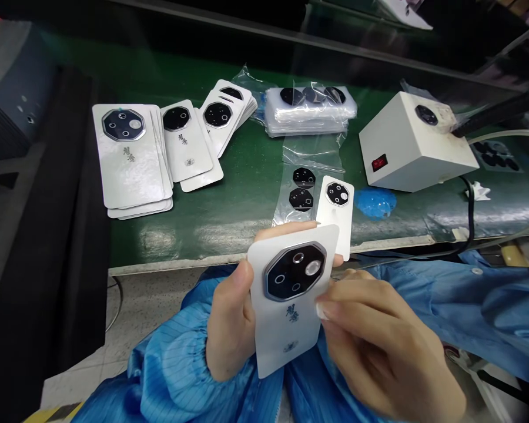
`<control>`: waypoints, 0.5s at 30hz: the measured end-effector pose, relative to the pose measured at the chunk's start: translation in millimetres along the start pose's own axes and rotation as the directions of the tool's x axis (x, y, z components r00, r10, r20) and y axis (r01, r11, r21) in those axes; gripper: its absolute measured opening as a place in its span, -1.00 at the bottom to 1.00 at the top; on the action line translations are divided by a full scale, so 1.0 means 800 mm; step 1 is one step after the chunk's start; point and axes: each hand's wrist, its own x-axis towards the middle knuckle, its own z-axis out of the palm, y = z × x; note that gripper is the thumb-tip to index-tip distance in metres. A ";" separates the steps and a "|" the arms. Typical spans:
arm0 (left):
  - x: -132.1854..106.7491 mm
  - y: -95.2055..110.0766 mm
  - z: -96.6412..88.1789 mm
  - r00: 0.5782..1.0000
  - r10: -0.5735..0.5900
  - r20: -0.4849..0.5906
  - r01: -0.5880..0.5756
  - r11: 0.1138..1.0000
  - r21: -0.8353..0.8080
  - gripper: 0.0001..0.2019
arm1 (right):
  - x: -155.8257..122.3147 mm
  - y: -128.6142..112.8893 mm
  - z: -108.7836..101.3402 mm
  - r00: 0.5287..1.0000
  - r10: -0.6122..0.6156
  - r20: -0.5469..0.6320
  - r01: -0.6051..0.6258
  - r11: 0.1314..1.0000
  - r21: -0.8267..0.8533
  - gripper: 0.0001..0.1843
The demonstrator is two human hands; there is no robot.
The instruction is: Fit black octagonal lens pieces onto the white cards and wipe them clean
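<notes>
My left hand (230, 320) grips a white phone back cover (286, 317) by its left edge, holding it upright over my lap. The cover carries a black octagonal camera module (295, 271) with a silver rim. My right hand (379, 341) touches the cover's right edge with pinched fingertips, just beside the module. Another white cover (337, 210) lies on the green belt's near edge right behind the held one. A clear strip with two black camera lenses (302, 189) lies next to it.
On the green belt (247, 194) sit stacks of white covers (130, 158) at left, a fanned pile (216, 117), and a bagged stack (311, 111). A white box with a red switch (412, 144) stands at right, beside a blue patch (376, 202). Dark equipment fills the left side.
</notes>
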 end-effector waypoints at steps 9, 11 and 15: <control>0.001 -0.007 -0.006 0.997 0.079 -0.007 -0.077 0.987 0.143 -0.55 | 0.018 -0.006 0.013 0.999 -0.012 -0.041 0.010 0.998 -0.054 -0.86; 0.002 -0.008 -0.007 0.994 0.103 0.029 -0.106 0.983 0.147 -0.55 | 0.020 -0.007 0.018 0.997 -0.007 -0.071 0.003 0.998 -0.057 -0.87; 0.001 -0.005 -0.007 0.992 0.114 0.050 -0.123 0.964 0.238 -0.59 | 0.022 -0.008 0.026 0.995 0.008 -0.096 -0.013 0.998 -0.054 -0.88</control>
